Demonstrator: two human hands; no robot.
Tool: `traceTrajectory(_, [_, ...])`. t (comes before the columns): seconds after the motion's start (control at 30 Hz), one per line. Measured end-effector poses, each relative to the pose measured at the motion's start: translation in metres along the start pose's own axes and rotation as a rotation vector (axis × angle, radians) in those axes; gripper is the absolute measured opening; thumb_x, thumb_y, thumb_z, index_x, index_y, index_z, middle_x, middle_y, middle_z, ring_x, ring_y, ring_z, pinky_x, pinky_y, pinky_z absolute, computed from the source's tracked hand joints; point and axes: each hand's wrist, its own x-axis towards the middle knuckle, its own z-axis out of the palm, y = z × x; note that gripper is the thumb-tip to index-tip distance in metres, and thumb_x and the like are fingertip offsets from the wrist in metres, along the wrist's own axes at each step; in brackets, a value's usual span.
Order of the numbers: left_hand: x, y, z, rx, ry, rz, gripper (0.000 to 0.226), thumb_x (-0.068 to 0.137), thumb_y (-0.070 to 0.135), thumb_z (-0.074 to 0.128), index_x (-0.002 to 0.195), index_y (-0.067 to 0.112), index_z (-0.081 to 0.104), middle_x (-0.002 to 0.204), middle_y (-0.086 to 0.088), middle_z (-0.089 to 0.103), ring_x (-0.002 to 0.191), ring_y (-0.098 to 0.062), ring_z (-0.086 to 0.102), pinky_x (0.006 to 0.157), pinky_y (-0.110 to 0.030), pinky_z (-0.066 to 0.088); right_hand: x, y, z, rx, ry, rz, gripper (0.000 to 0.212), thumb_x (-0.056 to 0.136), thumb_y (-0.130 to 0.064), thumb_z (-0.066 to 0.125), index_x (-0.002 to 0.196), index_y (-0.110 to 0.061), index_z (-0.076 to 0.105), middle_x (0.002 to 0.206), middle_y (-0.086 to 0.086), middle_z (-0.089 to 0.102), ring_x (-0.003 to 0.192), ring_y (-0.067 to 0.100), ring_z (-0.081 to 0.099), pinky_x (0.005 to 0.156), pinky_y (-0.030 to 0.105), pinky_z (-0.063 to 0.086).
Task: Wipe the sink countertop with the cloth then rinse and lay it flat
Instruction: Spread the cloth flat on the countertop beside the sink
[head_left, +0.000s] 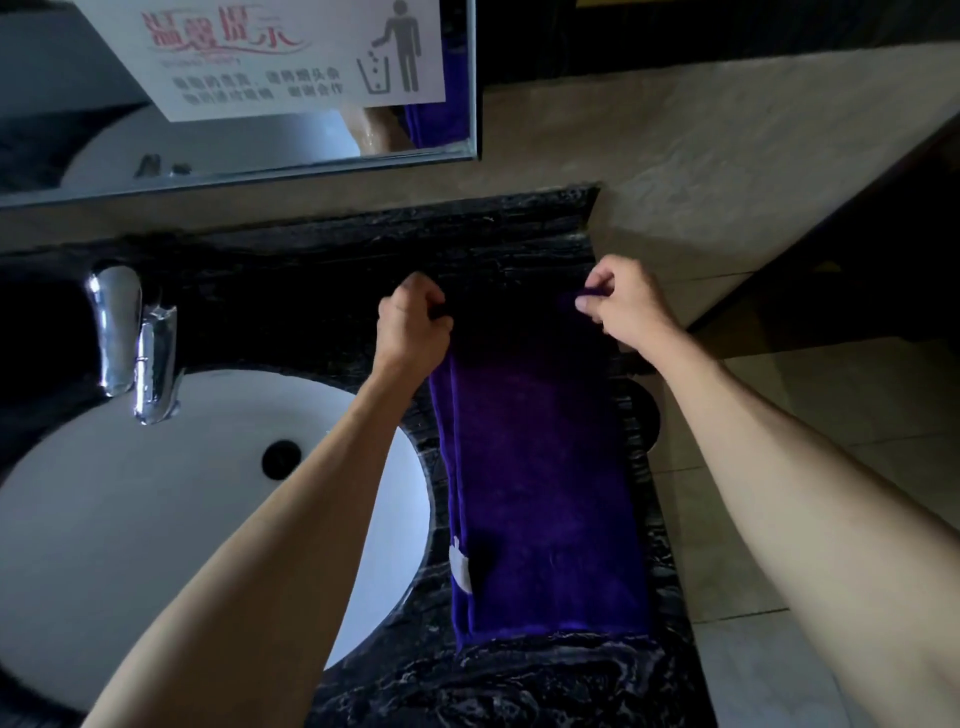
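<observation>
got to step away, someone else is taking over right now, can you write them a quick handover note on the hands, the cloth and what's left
Left hand: pinching the far left corner of the purple cloth.
Right hand: pinching the far right corner of the same cloth.
Cloth: folded lengthwise, stretched out along the black marble countertop, to the right of the white sink; its near end lies flat on the stone.
Faucet: no water visible running.
Done: the cloth is mostly laid out. Whether wiping and rinsing happened cannot be told from this view.
Left: set the far corners down, smooth the cloth flat, let go.
</observation>
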Motion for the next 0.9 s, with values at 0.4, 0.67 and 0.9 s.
traceTrajectory(0.4, [-0.086,-0.011,-0.04,-0.021,-0.013,0.406,0.013,0.078,0.001,0.079,0.09,0.006,0.077,0.084,-0.001,0.068,0.071,-0.013,0.062,0.069,-0.017,0.048,-0.115,0.014,-0.046,0.217,-0.034,-0.17,0.024,0.087,0.005,0.069,0.085,-0.019,0.071,0.078,0.006,0.067,0.055,0.005,0.058,0.06,0.017,0.049])
traceTrajectory(0.67, [-0.192,-0.053,-0.025,0.024,-0.158,0.513,0.007,0.08,0.011,0.074,0.086,0.013,0.077,0.081,0.004,0.068,0.078,-0.009,0.054,0.071,-0.022,0.044,-0.215,0.077,-0.028,0.158,-0.06,-0.262,0.031,0.075,0.022,0.07,0.082,-0.008,0.075,0.088,0.004,0.065,0.081,-0.002,0.062,0.075,0.009,0.044])
traceTrajectory(0.9, [-0.247,-0.089,-0.001,0.117,-0.21,0.52,0.014,0.079,0.028,0.066,0.085,0.02,0.077,0.086,0.006,0.069,0.076,-0.019,0.06,0.064,-0.032,0.054,-0.262,0.129,-0.001,0.039,-0.032,-0.331,0.029,0.07,0.025,0.071,0.079,-0.002,0.077,0.085,0.01,0.063,0.084,0.006,0.06,0.077,0.006,0.041])
